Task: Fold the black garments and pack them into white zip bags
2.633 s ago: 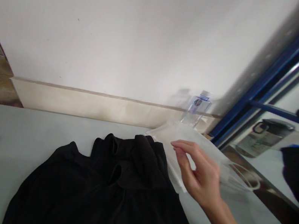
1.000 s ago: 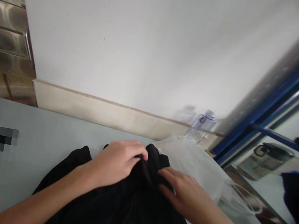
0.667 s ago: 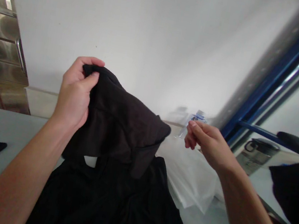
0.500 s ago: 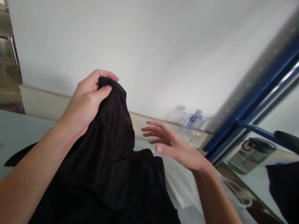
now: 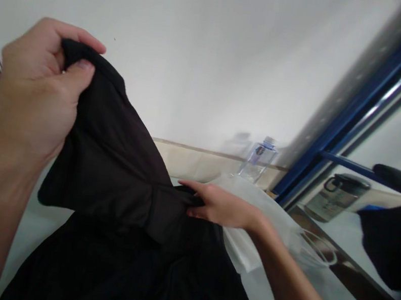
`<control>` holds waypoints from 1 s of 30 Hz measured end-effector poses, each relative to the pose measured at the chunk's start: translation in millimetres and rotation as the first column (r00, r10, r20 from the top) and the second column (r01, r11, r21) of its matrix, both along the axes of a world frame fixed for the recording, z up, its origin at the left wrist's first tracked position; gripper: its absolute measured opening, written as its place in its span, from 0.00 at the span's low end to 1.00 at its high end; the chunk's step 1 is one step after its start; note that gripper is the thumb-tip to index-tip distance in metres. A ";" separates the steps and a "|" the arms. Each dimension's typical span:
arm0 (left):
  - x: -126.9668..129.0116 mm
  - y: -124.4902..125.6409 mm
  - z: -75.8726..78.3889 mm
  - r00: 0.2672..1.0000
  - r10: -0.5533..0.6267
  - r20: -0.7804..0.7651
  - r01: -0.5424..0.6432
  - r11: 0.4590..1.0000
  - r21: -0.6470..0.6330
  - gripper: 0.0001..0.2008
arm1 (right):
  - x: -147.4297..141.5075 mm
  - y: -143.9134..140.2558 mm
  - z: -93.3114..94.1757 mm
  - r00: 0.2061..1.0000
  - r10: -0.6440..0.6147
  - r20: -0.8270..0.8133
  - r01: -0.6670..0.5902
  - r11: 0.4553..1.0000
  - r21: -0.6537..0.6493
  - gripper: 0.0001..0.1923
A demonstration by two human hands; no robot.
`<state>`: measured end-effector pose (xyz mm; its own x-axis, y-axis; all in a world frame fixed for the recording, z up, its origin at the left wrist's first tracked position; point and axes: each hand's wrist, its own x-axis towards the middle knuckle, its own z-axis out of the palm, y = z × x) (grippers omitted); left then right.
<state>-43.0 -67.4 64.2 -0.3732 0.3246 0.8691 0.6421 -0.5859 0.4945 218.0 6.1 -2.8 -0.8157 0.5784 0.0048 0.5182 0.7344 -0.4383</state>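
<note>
Left hand [image 5: 35, 91] raised high at the left of the view, close to the camera. Its fingers [image 5: 83, 42] and thumb are pinched tight over a folded edge of the black garment [image 5: 113, 166], lifting that part clear of the table [image 5: 314, 297]. Cloth hangs down from the pinch in a slanting sheet.

Right hand [image 5: 222, 206] low, near the middle of the view, palm down. Its fingers [image 5: 194, 190] press onto a lower fold of the same garment where a band or hem runs across; thumb tucked underneath, so it grips the fold. The fingertips are partly sunk in the dark cloth.

Rest of the garment lies spread on the pale table, running down to the bottom edge of the view.

Just beside the right hand, to its right, a clear plastic bag [image 5: 262, 216] lies flat on the table, partly under the wrist and forearm. A white loop, cord or handle [image 5: 318, 241], lies further right.

Behind the bag, against the wall: a small clear bottle [image 5: 261, 155] with a blue label, upright. Right of it a blue metal frame [image 5: 347, 123] slants upward. Beyond the frame, a dark-lidded jug [image 5: 337, 196] stands, and a dark mass of cloth [image 5: 393, 238] sits at the right edge, blurred.
</note>
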 end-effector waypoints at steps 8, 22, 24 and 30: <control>-34.2 10.9 -10.4 0.985 0.164 0.055 -0.155 0.978 -0.143 0.13 | 45.9 -13.0 53.2 0.743 -0.171 -0.647 0.568 0.673 0.474 0.04; 119.5 -13.9 -24.6 0.645 -0.743 -0.176 0.574 0.624 -0.530 0.28 | -10.6 -52.7 52.8 0.539 -0.308 -0.784 0.181 0.952 -0.249 0.17; 121.5 -5.8 -29.8 0.698 -0.694 -0.175 0.537 0.670 -0.513 0.33 | -9.4 -51.3 51.6 0.546 -0.289 -0.786 0.201 0.956 -0.212 0.19; 82.6 15.6 -20.2 0.876 -0.385 0.289 0.464 0.836 -0.292 0.22 | -4.2 -56.9 55.5 0.640 -0.084 -0.764 0.293 0.945 0.141 0.20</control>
